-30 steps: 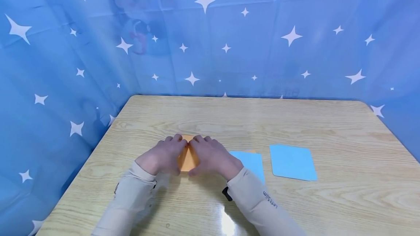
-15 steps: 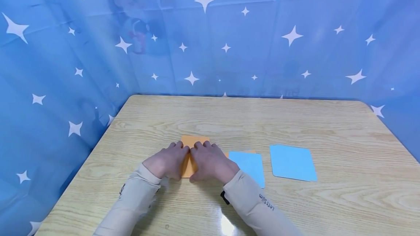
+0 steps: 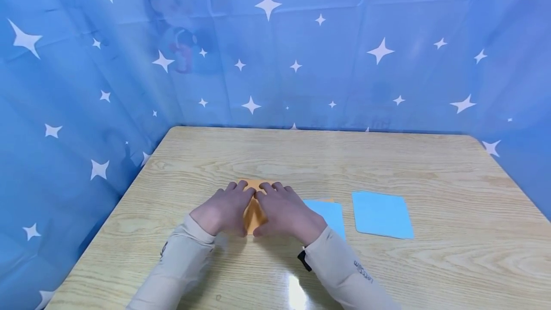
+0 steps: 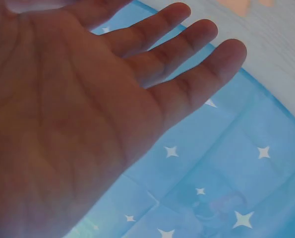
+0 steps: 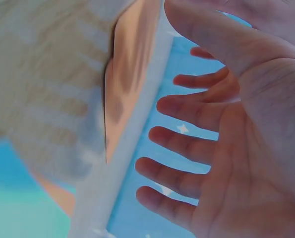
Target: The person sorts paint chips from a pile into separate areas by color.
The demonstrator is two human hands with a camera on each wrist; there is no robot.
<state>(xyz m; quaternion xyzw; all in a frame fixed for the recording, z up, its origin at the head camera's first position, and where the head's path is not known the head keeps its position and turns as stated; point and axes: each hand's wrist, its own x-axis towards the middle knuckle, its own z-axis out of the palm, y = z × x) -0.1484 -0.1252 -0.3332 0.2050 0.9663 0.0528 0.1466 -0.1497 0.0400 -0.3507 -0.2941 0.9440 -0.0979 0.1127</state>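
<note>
In the head view, my left hand (image 3: 227,208) and right hand (image 3: 285,210) are over orange paper sheets (image 3: 256,219) left of the table's middle. Their index fingertips nearly meet above the paper. In the left wrist view the left hand's fingers (image 4: 182,94) are extended, and the palm holds nothing. Straight, spread fingers (image 5: 182,144) show on the right hand in the right wrist view, also with nothing held. Slightly offset orange sheets (image 5: 130,64) lie flat below, apart from that hand. The hands cover much of the orange paper in the head view.
Beside the right forearm lies a blue sheet (image 3: 329,214), with an orange edge (image 3: 326,200) showing behind it. Farther right sit stacked blue sheets (image 3: 383,215). A blue star-patterned curtain (image 3: 275,51) hangs behind and left of the wooden table (image 3: 430,171).
Both hands first drew slightly nearer to me, and the orange paper's near edge came closer. Since then they have shifted slightly right, with fingers more extended. The blue sheets stay put.
</note>
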